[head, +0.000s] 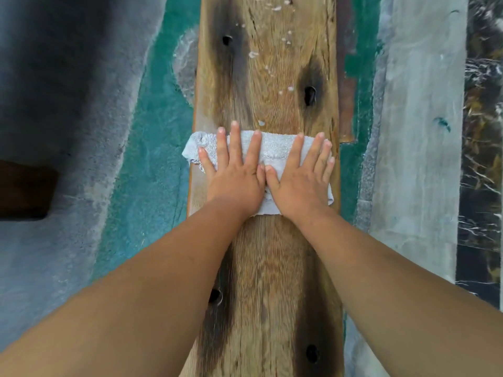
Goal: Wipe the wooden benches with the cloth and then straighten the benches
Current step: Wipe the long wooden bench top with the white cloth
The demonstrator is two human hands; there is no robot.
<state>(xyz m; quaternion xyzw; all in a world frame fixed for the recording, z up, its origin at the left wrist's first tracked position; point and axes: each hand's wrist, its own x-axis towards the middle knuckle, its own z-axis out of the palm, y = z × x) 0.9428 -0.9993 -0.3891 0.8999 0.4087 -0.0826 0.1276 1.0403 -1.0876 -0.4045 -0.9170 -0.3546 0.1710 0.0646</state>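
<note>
Head view: wooden bench [275,77] over teal floor [152,159]

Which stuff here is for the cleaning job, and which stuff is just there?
For the job:
- wooden bench
- cloth, pressed flat on the bench
- left hand and right hand, both spread on the cloth
- pale specks ahead of the cloth

Just there:
- green floor
- concrete ledge

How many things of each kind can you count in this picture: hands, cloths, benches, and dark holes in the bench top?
Hands: 2, left hand and right hand
Cloth: 1
Bench: 1
Holes: 4
Total: 8
</note>
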